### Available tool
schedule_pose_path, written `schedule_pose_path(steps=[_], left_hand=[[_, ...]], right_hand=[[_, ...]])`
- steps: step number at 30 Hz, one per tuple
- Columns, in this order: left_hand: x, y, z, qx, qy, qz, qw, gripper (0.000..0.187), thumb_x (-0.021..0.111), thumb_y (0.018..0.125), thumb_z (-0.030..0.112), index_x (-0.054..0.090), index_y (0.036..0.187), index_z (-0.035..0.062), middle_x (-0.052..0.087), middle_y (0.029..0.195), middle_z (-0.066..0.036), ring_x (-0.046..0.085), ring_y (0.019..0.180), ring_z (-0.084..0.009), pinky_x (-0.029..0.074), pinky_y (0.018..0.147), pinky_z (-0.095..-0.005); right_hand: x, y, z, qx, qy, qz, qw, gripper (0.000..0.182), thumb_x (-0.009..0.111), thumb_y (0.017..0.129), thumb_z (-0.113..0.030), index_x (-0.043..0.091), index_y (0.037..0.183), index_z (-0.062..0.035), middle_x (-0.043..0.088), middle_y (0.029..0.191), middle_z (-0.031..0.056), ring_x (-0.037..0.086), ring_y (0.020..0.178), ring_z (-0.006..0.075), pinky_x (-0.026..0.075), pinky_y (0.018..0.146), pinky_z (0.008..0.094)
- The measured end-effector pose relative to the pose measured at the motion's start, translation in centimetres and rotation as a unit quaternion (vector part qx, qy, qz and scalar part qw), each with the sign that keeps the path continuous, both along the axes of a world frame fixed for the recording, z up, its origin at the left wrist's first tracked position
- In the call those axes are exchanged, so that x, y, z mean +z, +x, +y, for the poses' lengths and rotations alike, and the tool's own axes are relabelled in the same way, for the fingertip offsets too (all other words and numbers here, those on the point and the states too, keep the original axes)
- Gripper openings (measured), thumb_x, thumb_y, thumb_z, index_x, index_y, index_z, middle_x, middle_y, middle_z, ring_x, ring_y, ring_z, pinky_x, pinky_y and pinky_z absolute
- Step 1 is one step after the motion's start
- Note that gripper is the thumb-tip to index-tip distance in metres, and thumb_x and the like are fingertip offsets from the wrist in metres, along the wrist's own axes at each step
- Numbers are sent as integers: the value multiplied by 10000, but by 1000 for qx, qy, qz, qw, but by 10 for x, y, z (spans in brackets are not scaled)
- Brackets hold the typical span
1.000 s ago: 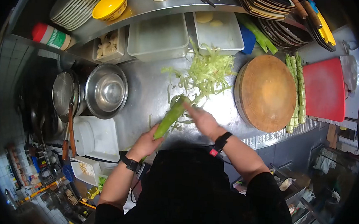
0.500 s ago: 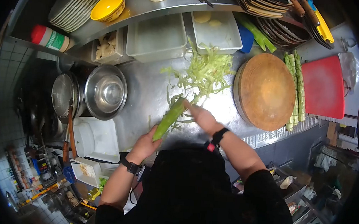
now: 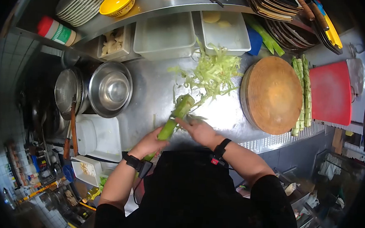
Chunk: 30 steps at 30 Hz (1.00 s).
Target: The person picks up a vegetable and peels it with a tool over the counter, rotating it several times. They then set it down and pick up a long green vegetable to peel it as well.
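A thick green stalk (image 3: 182, 107) slants over the steel counter (image 3: 144, 86), its cut end pointing up and away from me. My left hand (image 3: 149, 143) is wrapped round its lower part. Close against the stalk's right side, my right hand (image 3: 201, 132) has its fingers curled; a small dark object shows at them, too blurred to name. Pale green peelings (image 3: 215, 72) lie heaped beyond the stalk, with a few strips scattered near it.
A round wooden block (image 3: 273, 94) stands right of the peelings, beside long green stalks (image 3: 306, 92) and a red board (image 3: 331, 93). Metal bowls (image 3: 111, 89) and a white tub (image 3: 101, 136) are at left. Plastic containers (image 3: 165, 35) line the back below a shelf.
My right hand has moved down along the stalk toward my left hand. The stalk sits slightly lower in my left grip, with its lower end showing below. The view has shifted slightly.
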State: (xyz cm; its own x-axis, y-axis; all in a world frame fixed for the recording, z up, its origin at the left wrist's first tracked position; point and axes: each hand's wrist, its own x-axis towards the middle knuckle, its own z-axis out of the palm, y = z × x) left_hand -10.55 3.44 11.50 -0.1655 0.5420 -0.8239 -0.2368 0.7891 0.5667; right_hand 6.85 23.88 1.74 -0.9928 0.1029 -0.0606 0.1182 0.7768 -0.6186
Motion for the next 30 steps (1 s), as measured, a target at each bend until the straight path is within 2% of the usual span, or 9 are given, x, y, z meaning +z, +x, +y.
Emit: schedule_pose_path(steps=[3,5,7,11,14,17,19,23,30], left_hand=[[-5,-2,-2,17,-21,-47,999,619,664,975,92,448,1554,131,595,770,-32,557,506,-131,484,442,-308],[-5,-3,-5,25,-18,-61,998,606,655,981,87,445,1549,122,591,767,-32,558,508,-134,481,439,-308],[-6,-6,-5,31,-10,-69,997,594,646,987,81,443,1544,114,587,765,-32,560,511,-137,477,437,-308],[-11,-5,-6,28,-8,-63,998,578,644,994,83,446,1537,105,572,744,-29,558,508,-142,474,432,-308],[-11,-4,-8,25,-11,-65,998,580,642,996,86,444,1540,109,571,743,-28,557,509,-138,475,431,-306],[-6,-1,-6,13,-19,-54,998,596,639,995,85,439,1555,130,575,755,-24,556,510,-131,476,430,-303],[-2,-3,-5,4,-18,-38,999,611,638,992,82,435,1566,143,578,763,-22,555,511,-127,477,430,-301],[-21,-1,-10,-2,-28,-19,999,672,646,972,60,421,1595,173,575,760,-13,554,504,-123,482,435,-297],[1,1,-3,-24,-38,35,998,713,640,951,58,407,1615,172,598,779,-18,558,503,-122,485,443,-301]], right_hand=[[-12,-6,14,76,52,24,995,795,618,922,-45,351,1653,-204,685,982,219,705,828,387,595,731,452],[-52,-5,63,-140,-104,-60,983,802,615,934,-49,335,1661,-239,687,921,222,704,810,386,592,736,461],[-44,-8,95,-168,57,-94,980,699,539,993,-46,330,1648,-171,702,883,239,712,775,397,584,700,492],[-24,-4,51,-77,-33,51,995,786,577,945,-15,311,1663,-192,663,846,199,706,784,379,585,726,479],[-9,-7,18,28,-9,-62,998,730,557,966,-24,352,1647,-187,696,1050,262,717,908,398,594,809,488],[-75,0,68,-99,-144,24,984,732,564,952,-21,368,1638,-183,697,995,261,717,881,407,590,791,494],[-33,-11,110,-141,44,-142,979,690,572,970,-61,388,1625,-176,712,979,246,717,859,411,589,790,497],[-26,-11,71,-48,-82,42,995,774,510,965,15,305,1665,-245,716,1092,269,733,930,424,596,860,491],[-34,-11,104,-101,14,-171,980,813,523,951,15,275,1678,-254,696,937,225,725,842,396,588,798,497]])
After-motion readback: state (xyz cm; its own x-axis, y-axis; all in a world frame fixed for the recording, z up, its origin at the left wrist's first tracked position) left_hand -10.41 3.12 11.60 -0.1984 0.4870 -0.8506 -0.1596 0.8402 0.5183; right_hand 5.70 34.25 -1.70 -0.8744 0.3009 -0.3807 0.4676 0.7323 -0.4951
